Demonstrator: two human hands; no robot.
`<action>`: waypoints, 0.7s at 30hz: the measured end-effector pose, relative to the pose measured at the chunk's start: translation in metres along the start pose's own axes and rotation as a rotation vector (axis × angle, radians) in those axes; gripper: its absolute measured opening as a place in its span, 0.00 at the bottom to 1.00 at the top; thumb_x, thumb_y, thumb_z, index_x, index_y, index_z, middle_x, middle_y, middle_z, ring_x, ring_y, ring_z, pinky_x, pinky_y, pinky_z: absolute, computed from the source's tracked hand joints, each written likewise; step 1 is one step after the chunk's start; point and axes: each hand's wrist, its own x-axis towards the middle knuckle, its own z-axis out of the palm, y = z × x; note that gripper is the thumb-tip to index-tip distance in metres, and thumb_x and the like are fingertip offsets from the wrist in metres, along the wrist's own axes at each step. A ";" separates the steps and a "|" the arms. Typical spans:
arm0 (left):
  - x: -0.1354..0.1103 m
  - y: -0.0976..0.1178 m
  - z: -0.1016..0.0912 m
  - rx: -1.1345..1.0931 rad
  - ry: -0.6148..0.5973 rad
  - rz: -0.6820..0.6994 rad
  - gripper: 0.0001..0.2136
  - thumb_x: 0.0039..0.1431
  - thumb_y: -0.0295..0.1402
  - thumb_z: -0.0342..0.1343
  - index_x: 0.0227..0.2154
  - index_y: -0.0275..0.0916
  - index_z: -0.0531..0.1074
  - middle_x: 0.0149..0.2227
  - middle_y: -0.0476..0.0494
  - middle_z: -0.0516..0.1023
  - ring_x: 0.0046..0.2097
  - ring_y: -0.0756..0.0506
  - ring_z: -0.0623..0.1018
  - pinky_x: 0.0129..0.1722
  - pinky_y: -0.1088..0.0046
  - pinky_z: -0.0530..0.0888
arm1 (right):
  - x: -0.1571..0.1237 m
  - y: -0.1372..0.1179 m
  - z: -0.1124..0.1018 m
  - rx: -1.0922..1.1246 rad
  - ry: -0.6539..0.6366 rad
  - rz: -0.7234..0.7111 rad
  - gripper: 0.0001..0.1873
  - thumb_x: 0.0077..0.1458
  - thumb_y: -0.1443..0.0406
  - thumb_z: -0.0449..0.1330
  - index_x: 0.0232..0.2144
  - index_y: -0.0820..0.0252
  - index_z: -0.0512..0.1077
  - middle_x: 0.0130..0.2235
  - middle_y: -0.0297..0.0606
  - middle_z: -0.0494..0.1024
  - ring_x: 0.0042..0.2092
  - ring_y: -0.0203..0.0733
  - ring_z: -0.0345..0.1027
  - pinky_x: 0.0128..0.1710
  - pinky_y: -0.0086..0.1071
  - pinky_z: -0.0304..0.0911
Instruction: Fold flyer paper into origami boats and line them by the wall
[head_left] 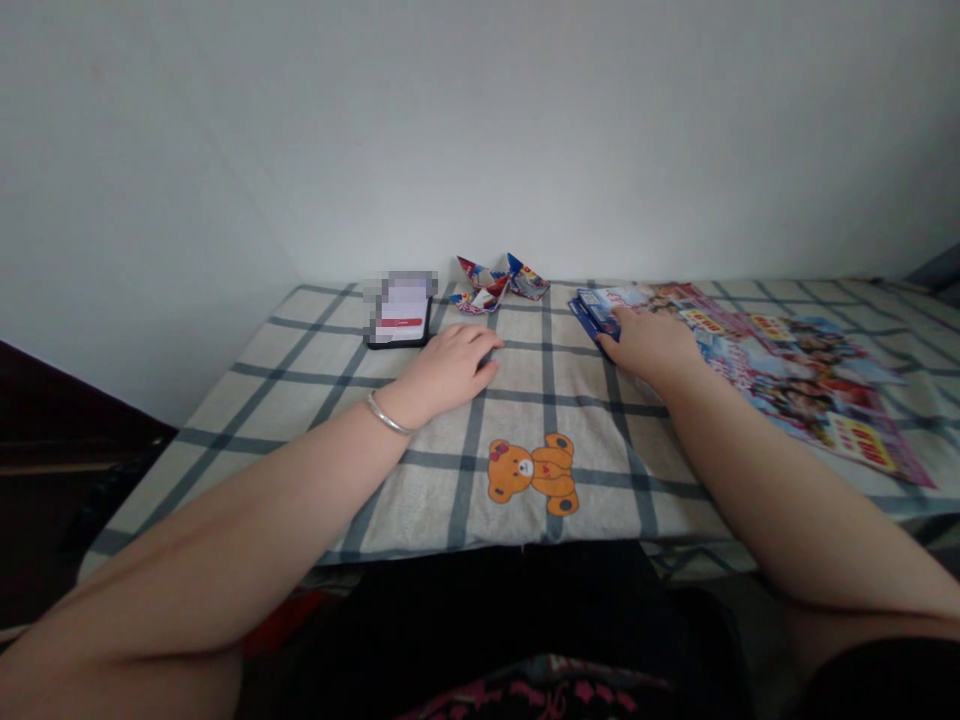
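My left hand (460,365) lies on the checked tablecloth (420,480), its fingers slightly bent and apart, holding nothing. A silver bangle circles that wrist. Just beyond it is a smartphone (405,312) with its screen lit. My right hand (651,345) rests on the left end of a stack of colourful printed paper sheets (802,375). Its thumb is at the edge of small blue-printed paper pieces (589,310), apart from the fingers, whose tips are partly hidden. Several folded paper shapes with pointed corners (484,285) stand near the wall, between the two hands.
A pale wall (525,130) rises behind the table's far edge. An orange teddy bear print (534,473) marks the cloth near the front edge. The printed sheets spread across the right side of the table. Something dark stands at the far left, below table height.
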 end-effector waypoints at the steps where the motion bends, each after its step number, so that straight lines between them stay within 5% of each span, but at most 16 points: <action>1: 0.000 0.000 0.000 0.000 -0.006 0.001 0.15 0.67 0.34 0.50 0.52 0.35 0.71 0.54 0.37 0.74 0.58 0.38 0.71 0.60 0.56 0.69 | 0.000 0.000 -0.001 -0.006 -0.004 0.012 0.31 0.62 0.50 0.52 0.58 0.65 0.70 0.50 0.59 0.79 0.52 0.62 0.74 0.48 0.48 0.67; 11: -0.005 -0.001 -0.003 -0.011 -0.027 0.024 0.16 0.68 0.34 0.50 0.53 0.36 0.71 0.56 0.36 0.73 0.58 0.39 0.72 0.61 0.56 0.69 | 0.003 0.001 -0.006 0.064 0.048 0.058 0.24 0.63 0.57 0.48 0.44 0.65 0.80 0.45 0.63 0.80 0.47 0.66 0.77 0.41 0.52 0.69; 21: -0.004 -0.002 -0.003 -0.030 -0.032 0.033 0.16 0.67 0.34 0.50 0.54 0.35 0.71 0.56 0.36 0.74 0.58 0.39 0.72 0.61 0.56 0.70 | -0.001 -0.004 -0.010 0.027 0.091 -0.003 0.20 0.63 0.56 0.53 0.42 0.62 0.81 0.43 0.63 0.81 0.45 0.67 0.76 0.39 0.53 0.68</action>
